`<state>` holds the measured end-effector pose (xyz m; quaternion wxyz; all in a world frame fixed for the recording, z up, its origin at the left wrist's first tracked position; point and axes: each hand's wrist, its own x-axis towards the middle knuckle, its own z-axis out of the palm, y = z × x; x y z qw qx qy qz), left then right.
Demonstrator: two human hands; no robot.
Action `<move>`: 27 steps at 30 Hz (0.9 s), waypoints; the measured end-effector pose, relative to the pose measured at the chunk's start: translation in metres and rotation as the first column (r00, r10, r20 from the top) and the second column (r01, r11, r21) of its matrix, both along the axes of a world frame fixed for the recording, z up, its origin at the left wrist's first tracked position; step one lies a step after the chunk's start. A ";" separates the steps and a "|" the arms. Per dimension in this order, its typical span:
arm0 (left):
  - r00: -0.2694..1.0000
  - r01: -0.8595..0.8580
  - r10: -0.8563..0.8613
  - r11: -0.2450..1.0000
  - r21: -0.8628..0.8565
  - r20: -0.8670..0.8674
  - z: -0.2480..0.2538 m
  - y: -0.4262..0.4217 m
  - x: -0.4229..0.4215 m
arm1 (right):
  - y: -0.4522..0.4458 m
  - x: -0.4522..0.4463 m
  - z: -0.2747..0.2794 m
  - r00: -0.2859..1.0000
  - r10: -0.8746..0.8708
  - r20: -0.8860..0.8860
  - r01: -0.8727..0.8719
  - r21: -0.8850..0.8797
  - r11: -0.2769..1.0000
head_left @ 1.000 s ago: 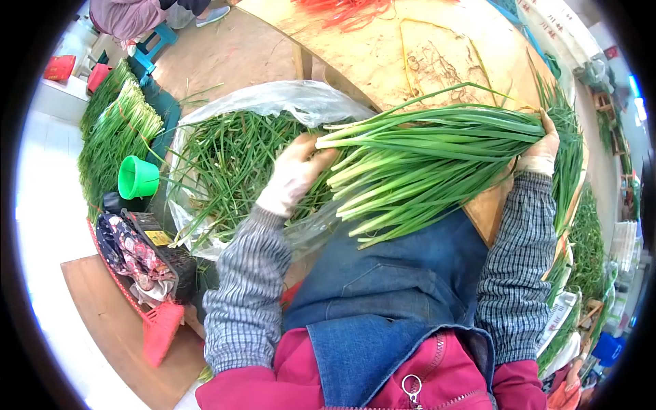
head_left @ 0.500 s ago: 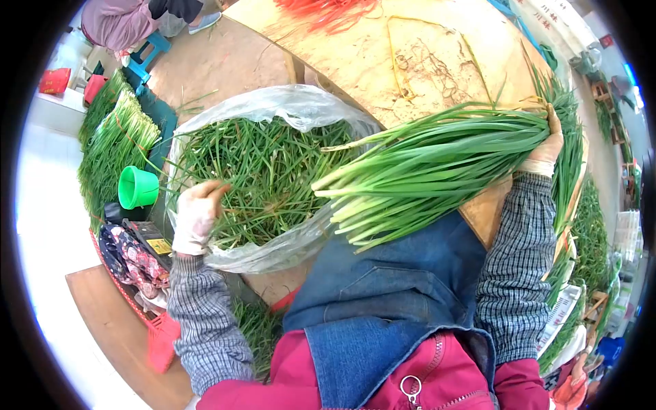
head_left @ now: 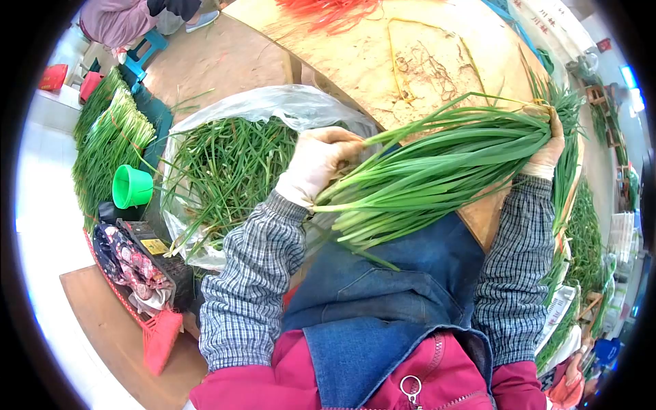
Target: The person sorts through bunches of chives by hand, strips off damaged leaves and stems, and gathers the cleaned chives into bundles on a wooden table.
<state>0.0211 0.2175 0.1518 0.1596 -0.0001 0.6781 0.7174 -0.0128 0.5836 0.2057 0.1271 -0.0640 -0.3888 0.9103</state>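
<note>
A bunch of garlic chives (head_left: pixel 437 160) stretches across my lap, pale stem ends to the left and green leaves to the right. My right hand (head_left: pixel 549 147), in a light glove, is wrapped round the bunch at its leafy end. At the stem end, my left hand (head_left: pixel 321 160) is closed with fingers pinched on some of the chive stems; exactly how many is hidden. Beneath and beyond my left hand sits a clear plastic bag (head_left: pixel 287 102), its mouth wide and filled with loose green trimmings (head_left: pixel 229 164).
A wooden table (head_left: pixel 348 65) ahead carries red strings (head_left: pixel 328 10) and scattered fibres. On the left stand a green bucket (head_left: pixel 132 186), a pile of chives (head_left: pixel 113 137) and a basket with floral cloth (head_left: pixel 133 256). Another person (head_left: pixel 119 20) sits at the upper left.
My left hand has moved right from over the bag's left side to the stem ends and closed on stems there. My right hand keeps its hold on the bunch.
</note>
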 end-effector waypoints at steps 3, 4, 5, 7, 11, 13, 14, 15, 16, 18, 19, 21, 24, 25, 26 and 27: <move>0.962 -0.244 0.208 0.945 0.218 0.178 -0.013 -0.006 0.005 | -0.004 0.004 0.003 0.997 0.072 -0.029 -0.072 0.004 0.997; 0.956 -0.273 0.249 0.949 0.159 0.154 -0.015 -0.008 0.008 | -0.006 0.005 0.003 0.993 0.110 -0.041 -0.110 0.022 0.994; 0.947 -0.310 0.305 0.949 0.048 0.098 -0.017 -0.011 0.010 | -0.005 0.004 0.000 0.992 0.120 -0.044 -0.119 0.024 0.993; 0.922 -0.387 0.386 0.908 -0.159 -0.036 -0.024 -0.020 0.011 | 0.002 0.002 -0.002 0.989 0.135 -0.059 -0.133 0.036 0.991; 0.797 -0.603 0.312 0.439 -0.666 -0.517 -0.047 -0.093 0.019 | -0.010 0.003 0.007 0.989 -0.134 0.061 0.127 0.099 0.987; 0.835 -0.550 0.197 0.320 -0.771 -0.514 -0.030 -0.101 0.034 | -0.002 0.002 0.003 0.997 -0.071 0.024 0.069 0.089 0.994; 0.812 -0.570 0.216 0.496 -0.655 -0.543 -0.021 -0.094 0.042 | 0.000 0.002 0.002 0.999 -0.037 0.006 0.036 0.087 0.996; 0.813 -0.494 0.166 0.704 -0.510 -0.558 -0.008 -0.082 0.045 | -0.001 0.002 0.002 1.000 0.012 -0.010 -0.011 0.065 0.998; 0.877 -0.343 0.103 0.817 -0.463 -0.469 0.007 -0.064 0.049 | -0.003 0.002 0.003 0.998 0.063 -0.031 -0.061 0.044 0.997; 0.804 -0.041 -0.317 0.815 -0.578 -0.503 0.031 -0.037 0.045 | -0.011 0.003 0.011 0.999 -0.032 0.013 0.031 0.087 0.996; 0.917 0.068 -0.228 0.898 -0.435 -0.328 0.035 -0.021 0.041 | -0.011 0.002 0.011 1.000 -0.026 0.016 0.025 0.086 0.996; 0.971 0.231 -0.239 0.948 -0.218 -0.012 0.026 -0.006 0.035 | -0.009 0.003 0.013 1.000 -0.022 0.022 0.020 0.086 0.996; 0.981 -0.013 0.001 0.998 0.064 0.193 0.030 -0.006 0.038 | -0.009 0.006 0.010 0.998 -0.060 0.020 0.057 0.113 0.992; 0.968 -0.104 0.065 0.983 0.154 0.241 0.027 -0.007 0.040 | -0.008 0.005 0.007 0.998 -0.058 0.010 0.056 0.127 0.990; 0.965 -0.130 0.102 0.986 0.100 0.243 0.027 -0.006 0.042 | -0.009 0.003 0.007 0.999 -0.032 0.013 0.030 0.101 0.994; 0.984 -0.145 0.152 0.986 -0.082 0.089 0.021 -0.011 0.043 | -0.009 0.001 0.007 1.000 -0.004 0.012 0.003 0.076 0.997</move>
